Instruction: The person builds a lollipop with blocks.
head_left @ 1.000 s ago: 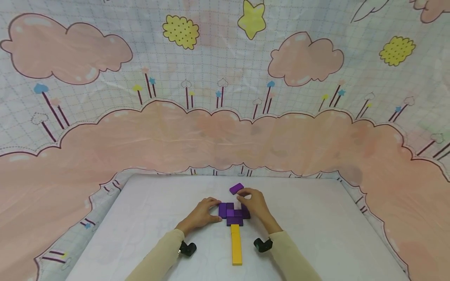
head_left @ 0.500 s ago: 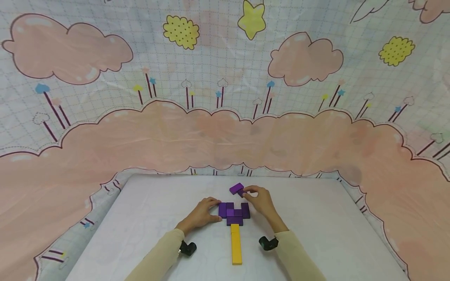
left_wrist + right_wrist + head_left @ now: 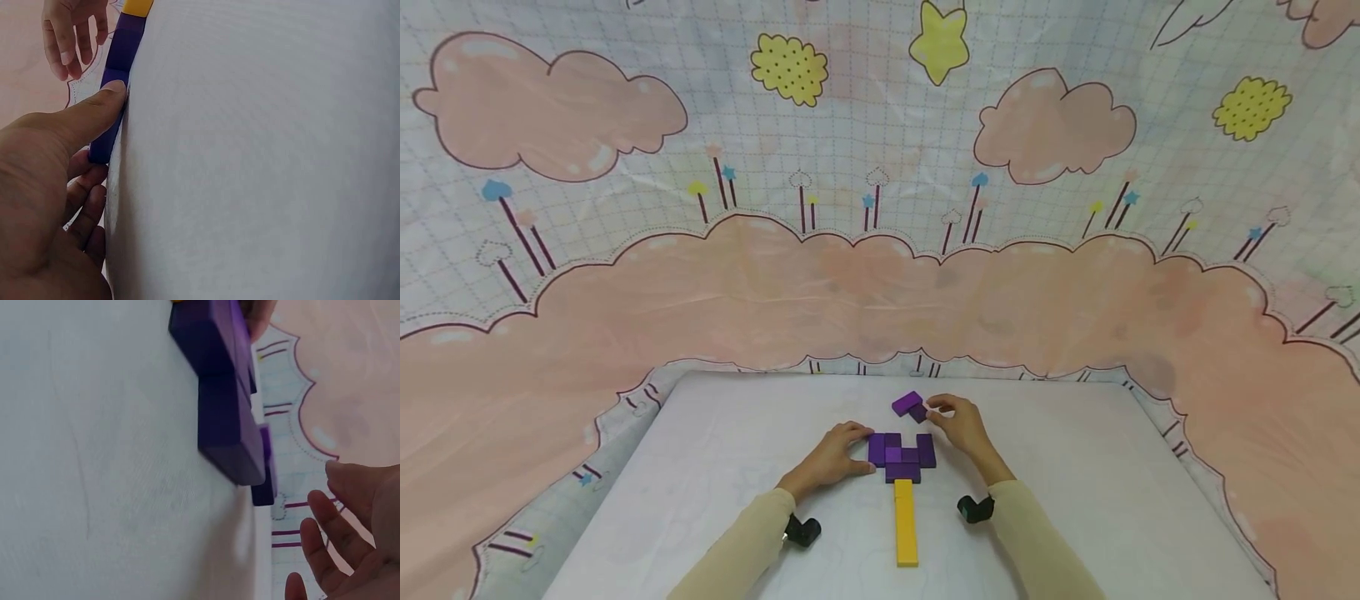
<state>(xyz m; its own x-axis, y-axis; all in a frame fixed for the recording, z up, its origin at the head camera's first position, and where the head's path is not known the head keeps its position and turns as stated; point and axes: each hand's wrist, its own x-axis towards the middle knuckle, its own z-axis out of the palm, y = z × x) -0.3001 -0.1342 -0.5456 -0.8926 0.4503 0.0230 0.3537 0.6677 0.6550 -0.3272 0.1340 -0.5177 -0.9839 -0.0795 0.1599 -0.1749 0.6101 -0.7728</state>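
Flat purple blocks sit joined in a cluster, with the left one [image 3: 876, 450] between the thumb and forefinger of my left hand [image 3: 831, 454]. In the left wrist view the thumb rests along that purple block [image 3: 100, 147] and a fingertip meets its far end. Beyond the cluster lies a loose purple block [image 3: 906, 403], with a smaller dark purple block [image 3: 917, 413] against its near right side. My right hand [image 3: 958, 427] hovers just right of that smaller block. In the right wrist view this hand's fingers [image 3: 340, 531] are spread, with nothing between them.
A yellow strip of blocks [image 3: 906, 529] runs from the cluster toward the near edge of the white table [image 3: 760, 400]. The cluster's right block [image 3: 927, 451] stands near my right wrist. A patterned cloth [image 3: 880, 300] hangs behind the table. Black wrist cameras [image 3: 976, 509] sit beneath both sleeves.
My right hand has drawn back to the right, off the smaller purple block, which now shows against the loose one. My left hand stays at the cluster's left block.
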